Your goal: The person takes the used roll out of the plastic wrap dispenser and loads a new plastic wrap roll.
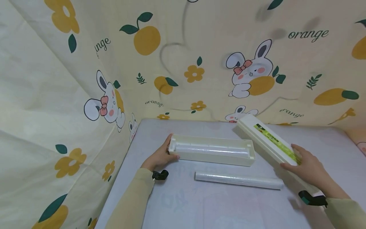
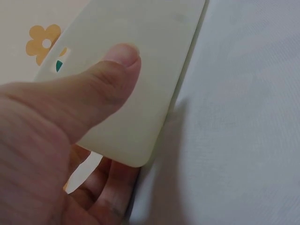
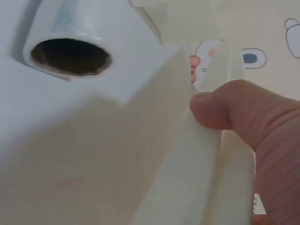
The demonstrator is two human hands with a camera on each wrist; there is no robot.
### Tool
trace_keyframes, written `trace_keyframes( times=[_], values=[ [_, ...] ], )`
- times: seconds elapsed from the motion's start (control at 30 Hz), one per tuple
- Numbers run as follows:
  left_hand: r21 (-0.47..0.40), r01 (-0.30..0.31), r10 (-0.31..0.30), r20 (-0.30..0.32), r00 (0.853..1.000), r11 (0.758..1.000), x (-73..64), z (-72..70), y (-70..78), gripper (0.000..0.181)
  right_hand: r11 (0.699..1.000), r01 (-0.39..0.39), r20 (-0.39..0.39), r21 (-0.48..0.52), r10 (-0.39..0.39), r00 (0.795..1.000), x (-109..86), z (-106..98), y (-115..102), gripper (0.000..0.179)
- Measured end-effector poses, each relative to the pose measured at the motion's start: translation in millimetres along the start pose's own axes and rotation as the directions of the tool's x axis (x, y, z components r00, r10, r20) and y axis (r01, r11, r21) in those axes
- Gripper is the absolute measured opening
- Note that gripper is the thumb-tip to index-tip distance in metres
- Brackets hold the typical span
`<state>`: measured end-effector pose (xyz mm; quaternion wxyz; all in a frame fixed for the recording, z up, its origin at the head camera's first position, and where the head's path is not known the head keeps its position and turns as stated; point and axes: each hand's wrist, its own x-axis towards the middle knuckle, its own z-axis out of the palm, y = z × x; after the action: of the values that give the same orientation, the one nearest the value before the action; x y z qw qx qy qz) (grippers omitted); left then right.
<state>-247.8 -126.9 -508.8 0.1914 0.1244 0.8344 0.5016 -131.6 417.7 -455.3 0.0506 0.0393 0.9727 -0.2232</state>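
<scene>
A long, cream-coloured plastic cling film dispenser box stands with its top uncovered and a roll of clear film lying inside. My left hand grips its left end; in the left wrist view the thumb presses the long side and fingers curl round the end. The long white lid, with a green printed label, is in my right hand, slanting above the table to the right of the box. In the right wrist view the thumb lies over the lid's edge.
A second film roll lies on the table in front of the box, its hollow core showing in the right wrist view. The white-covered table meets a patterned cloth behind and on the left. Each wrist carries a small black camera.
</scene>
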Motion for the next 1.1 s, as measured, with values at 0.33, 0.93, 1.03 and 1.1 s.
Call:
trace_keyframes(
  times=[0.33, 0.93, 1.03, 1.1],
  values=[
    [0.012, 0.005, -0.005, -0.009, 1.000, 1.000, -0.1, 0.1, -0.1, 0.105, 0.996, 0.085, -0.086, 0.021, -0.083, 0.993, -2.7, -12, -21, 0.108],
    [0.013, -0.006, 0.006, -0.009, 1.000, 1.000, 2.1, 1.3, -2.5, 0.104, 0.985, 0.166, -0.061, 0.054, -0.163, 0.985, 6.6, -12, -69, 0.105],
    [0.014, -0.003, 0.003, -0.009, 1.000, 1.000, 1.6, 1.3, -2.5, 0.104, 0.984, 0.169, -0.045, 0.054, -0.167, 0.985, 9.7, -10, -77, 0.105],
    [0.017, -0.006, 0.006, -0.009, 1.000, 1.000, 1.4, 1.4, -2.3, 0.103, 0.981, 0.183, -0.045, 0.055, -0.181, 0.982, 11.7, -9, -83, 0.103]
  ],
)
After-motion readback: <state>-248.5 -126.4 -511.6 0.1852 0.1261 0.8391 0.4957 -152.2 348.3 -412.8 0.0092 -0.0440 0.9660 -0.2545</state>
